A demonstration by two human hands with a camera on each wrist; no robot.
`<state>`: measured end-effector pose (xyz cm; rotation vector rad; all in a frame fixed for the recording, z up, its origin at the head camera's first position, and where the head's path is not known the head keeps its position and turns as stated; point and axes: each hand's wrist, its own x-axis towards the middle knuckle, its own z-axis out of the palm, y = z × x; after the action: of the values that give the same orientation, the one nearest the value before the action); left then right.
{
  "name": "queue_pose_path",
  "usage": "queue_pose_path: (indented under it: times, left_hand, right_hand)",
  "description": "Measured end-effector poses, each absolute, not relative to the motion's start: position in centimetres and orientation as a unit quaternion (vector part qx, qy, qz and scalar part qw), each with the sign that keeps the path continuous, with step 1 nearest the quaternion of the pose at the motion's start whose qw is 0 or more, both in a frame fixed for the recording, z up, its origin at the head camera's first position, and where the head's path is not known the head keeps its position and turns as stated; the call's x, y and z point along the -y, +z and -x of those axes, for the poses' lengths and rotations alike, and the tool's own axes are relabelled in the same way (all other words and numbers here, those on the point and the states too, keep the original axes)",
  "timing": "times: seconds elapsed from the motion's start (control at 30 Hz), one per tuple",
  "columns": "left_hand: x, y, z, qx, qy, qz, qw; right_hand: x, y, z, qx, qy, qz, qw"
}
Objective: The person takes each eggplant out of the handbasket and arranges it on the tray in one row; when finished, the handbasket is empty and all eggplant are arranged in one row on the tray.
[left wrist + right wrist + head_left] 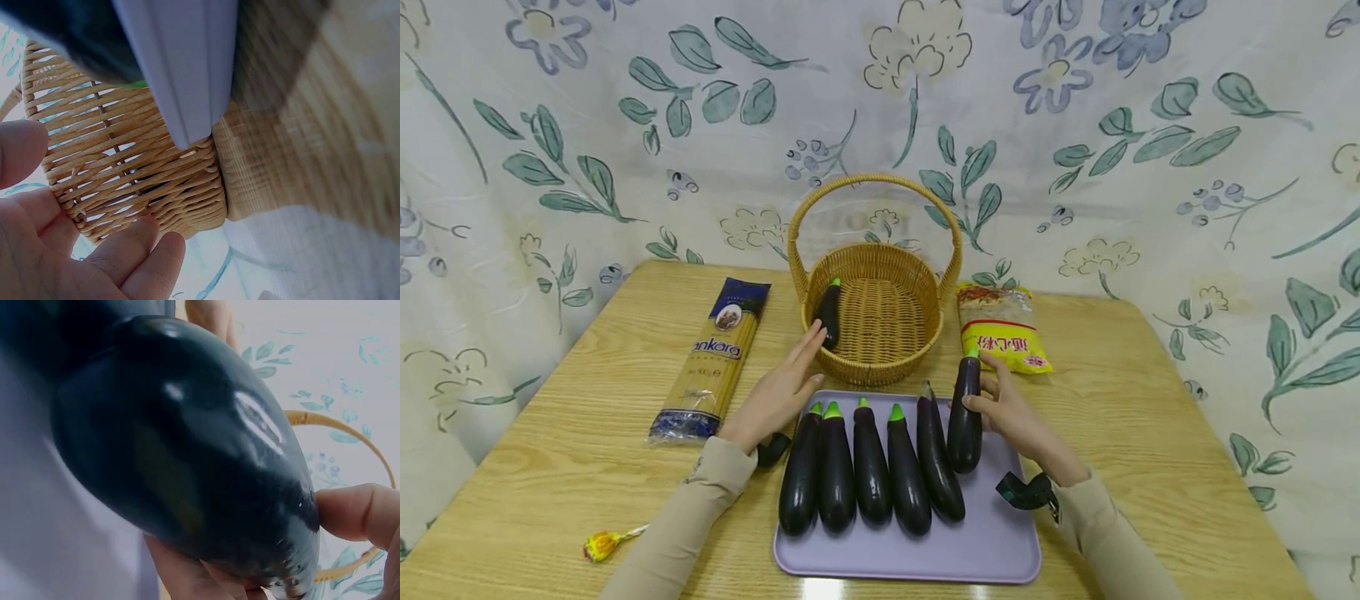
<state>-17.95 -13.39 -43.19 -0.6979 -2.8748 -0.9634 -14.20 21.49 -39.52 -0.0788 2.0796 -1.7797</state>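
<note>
A dark eggplant (965,417) is gripped by my right hand (1009,408), its green stem end pointing toward the back. In the right wrist view, thumb and fingers lie on opposite sides of the held eggplant (187,444). Several other eggplants (871,462) lie side by side on the lilac tray (992,550). My left hand (778,392) rests at the left front rim of the wicker basket (887,362), with loosely extended fingers against the weave (125,169). One eggplant (829,315) leans inside the basket, close to those fingertips.
Left of the basket lies a spaghetti pack (711,367). A yellow and red food bag (1006,329) is to its right. Near the left forearm lies a wrapped lollipop (602,546). The basket's tall handle (876,177) arches upward before a floral curtain (700,183).
</note>
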Motion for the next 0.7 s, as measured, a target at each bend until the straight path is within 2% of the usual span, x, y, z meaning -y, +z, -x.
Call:
queue_pose_path:
  times: [0.3,0.7]
  left_hand:
    - [13.3,-43.1,18.0,0.924,-0.309,0.224,0.016]
    - [13.4,-43.5,18.1,0.921,-0.309,0.237,0.030]
  right_hand:
    - [-22.2,-40.6,13.5,-0.746,-0.634,0.014,0.206]
    - [-22.8,-41.6,12.8,-0.749,-0.623,0.037,0.224]
